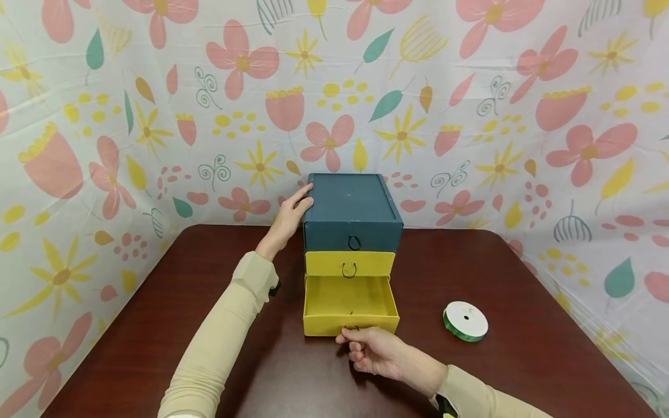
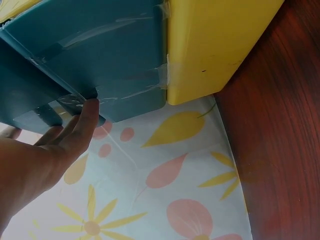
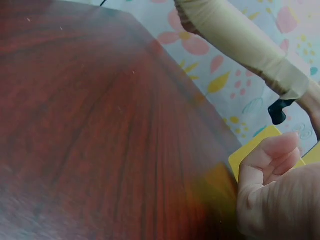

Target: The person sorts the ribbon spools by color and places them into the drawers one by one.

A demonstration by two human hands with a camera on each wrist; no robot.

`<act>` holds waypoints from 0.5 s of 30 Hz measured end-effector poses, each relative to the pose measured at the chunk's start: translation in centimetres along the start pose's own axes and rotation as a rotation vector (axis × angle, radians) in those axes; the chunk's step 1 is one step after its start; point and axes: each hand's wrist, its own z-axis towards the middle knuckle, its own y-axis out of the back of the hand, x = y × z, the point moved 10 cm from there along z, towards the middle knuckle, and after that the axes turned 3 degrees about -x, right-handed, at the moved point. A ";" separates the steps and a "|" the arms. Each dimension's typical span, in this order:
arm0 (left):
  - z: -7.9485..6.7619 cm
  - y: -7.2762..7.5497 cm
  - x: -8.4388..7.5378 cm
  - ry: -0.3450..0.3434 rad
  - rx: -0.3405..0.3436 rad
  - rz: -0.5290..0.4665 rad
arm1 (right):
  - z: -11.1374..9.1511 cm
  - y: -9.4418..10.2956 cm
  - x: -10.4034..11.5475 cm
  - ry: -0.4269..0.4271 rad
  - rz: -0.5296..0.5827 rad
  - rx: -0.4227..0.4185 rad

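A stacked drawer box stands at the table's middle, with a dark blue top unit (image 1: 350, 200), a yellow middle drawer (image 1: 324, 263) pushed in and a yellow bottom drawer (image 1: 313, 326) pulled out toward me. My left hand (image 1: 290, 215) rests against the upper left side of the blue unit; in the left wrist view its fingers (image 2: 86, 125) touch the blue wall. At the bottom drawer's front, my right hand (image 1: 378, 352) pinches the dark loop pull between thumb and curled fingers. The right wrist view shows this hand (image 3: 280, 195) beside the yellow drawer front, the pull hidden there.
To the right on the dark red-brown table (image 1: 428, 273) lies a ribbon spool (image 1: 466, 320) with a white face and green edge. Black loop pulls hang on the blue front and the middle drawer. A flower-patterned cloth (image 1: 334, 87) hangs behind the table and along its sides.
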 end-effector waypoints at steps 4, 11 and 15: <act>-0.2 0.1 0.0 0.000 -0.009 0.015 | -0.5 -0.2 -0.6 -0.018 0.001 0.020; -0.7 0.1 -1.0 -0.002 -0.002 0.030 | -1.3 -0.8 -1.5 -0.024 -0.008 0.048; -0.7 0.1 -1.1 -0.003 -0.003 0.028 | -2.1 -1.1 -1.7 -0.034 -0.046 0.061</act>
